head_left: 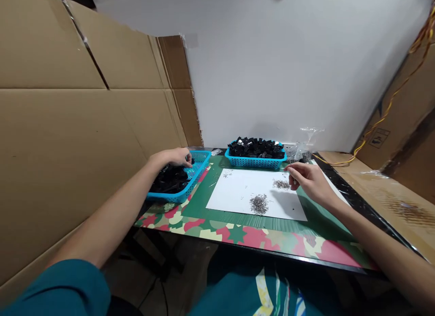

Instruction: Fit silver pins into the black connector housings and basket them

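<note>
My left hand [180, 157] reaches over the left blue basket [200, 173], fingers curled into a pinch. A small dark bit shows beside its fingertips; I cannot make out what they grip. Black pieces [170, 179] are heaped in that basket below my wrist. Above the right part of a white sheet [231, 193], my right hand [304, 176] is closed, thumb and forefinger pressed together, with whatever they pinch too small to name. Close to it lies a small pile of tiny metal parts [280, 184]. A larger pile of tiny metal parts [259, 204] sits nearer the sheet's front edge.
Against the wall stands a second blue basket [254, 162], filled with black pieces [254, 147]. Clear plastic bags [299, 150] lie to its right. Cardboard [84, 139] walls in the left side. A yellow cable [384, 119] hangs down at right onto more cardboard.
</note>
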`<action>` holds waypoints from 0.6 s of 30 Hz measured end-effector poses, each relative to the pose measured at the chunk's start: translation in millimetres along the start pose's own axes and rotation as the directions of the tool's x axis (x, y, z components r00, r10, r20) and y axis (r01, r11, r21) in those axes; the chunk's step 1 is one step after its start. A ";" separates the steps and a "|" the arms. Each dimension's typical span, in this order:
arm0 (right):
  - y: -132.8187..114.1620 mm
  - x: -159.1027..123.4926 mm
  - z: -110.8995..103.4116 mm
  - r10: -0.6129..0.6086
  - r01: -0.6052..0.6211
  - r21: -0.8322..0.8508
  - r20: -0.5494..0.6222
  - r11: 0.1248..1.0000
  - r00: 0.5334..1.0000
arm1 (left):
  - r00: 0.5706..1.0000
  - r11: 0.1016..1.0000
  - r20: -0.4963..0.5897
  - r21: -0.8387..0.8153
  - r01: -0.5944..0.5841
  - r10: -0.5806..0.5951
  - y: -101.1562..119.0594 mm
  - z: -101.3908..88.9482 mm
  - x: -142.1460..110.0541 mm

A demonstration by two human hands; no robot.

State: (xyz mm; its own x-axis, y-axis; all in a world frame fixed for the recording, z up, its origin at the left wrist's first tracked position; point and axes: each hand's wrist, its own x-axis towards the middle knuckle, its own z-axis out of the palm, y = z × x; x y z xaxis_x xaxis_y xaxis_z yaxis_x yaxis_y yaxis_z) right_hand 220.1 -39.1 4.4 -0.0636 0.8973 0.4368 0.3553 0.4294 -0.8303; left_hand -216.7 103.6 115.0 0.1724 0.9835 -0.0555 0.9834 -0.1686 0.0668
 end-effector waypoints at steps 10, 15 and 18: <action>1.4 -0.6 -1.1 0.017 -0.007 -0.107 0.095 0.994 0.995 | 0.986 0.974 0.161 0.211 -0.085 0.051 -3.7 15.3 -28.6; -51.1 -13.3 -1.0 -0.163 0.279 -0.334 0.336 0.900 0.928 | 0.977 0.950 0.156 0.253 -0.182 0.145 -10.9 7.7 -22.6; -108.6 -46.2 3.4 -0.368 0.598 -0.364 0.532 0.714 0.763 | 0.968 0.957 0.150 0.182 -0.226 0.200 -19.0 -0.4 -16.2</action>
State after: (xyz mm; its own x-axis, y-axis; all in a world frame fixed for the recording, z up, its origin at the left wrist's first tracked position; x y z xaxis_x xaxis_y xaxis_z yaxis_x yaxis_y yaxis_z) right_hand 181.3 -126.9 73.1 -0.6753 0.5806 0.4548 0.5547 0.8062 -0.2056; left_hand -238.2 90.8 115.0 0.3721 0.9085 -0.1902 0.9124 -0.3956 -0.1050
